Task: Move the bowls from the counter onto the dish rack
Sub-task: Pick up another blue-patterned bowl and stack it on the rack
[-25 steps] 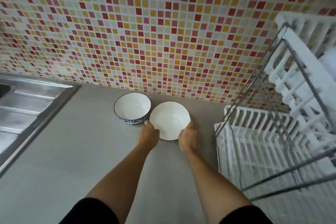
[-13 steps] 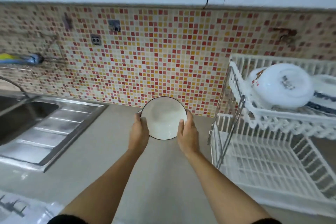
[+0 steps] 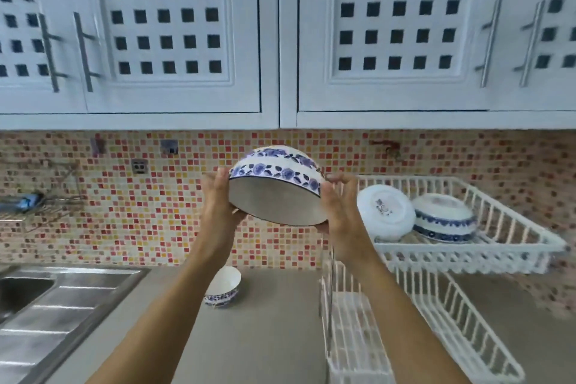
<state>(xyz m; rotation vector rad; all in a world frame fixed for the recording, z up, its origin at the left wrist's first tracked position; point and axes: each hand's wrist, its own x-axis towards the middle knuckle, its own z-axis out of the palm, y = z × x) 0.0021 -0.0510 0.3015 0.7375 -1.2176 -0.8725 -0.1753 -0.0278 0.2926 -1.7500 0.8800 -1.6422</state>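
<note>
Both hands clamp the bowl [image 3: 276, 188] by opposite rims, left hand [image 3: 218, 196] & right hand [image 3: 338, 206], mouth tipped down, prob. so it drains inverted like the 2 bowls on the rack's top tier [image 3: 467, 254] right of the hands. 2nd bowl [image 3: 223, 287] waits on the surface [image 3: 265, 337] below.

Brightness: even, soft daylight tone, slightly cool on the cabinet doors [image 3: 174, 31].
Shadows: faint, diffuse under the cabinets along the tiled wall [image 3: 124, 212].
Glare: pale streaks on the steel sink drainboard [image 3: 62, 305] at near left.
Blur: motion smear on the cabinet handles [image 3: 84, 51] and the dish rack [image 3: 467, 259].
Distortion: wide-angle bending at the left and right edges.
</note>
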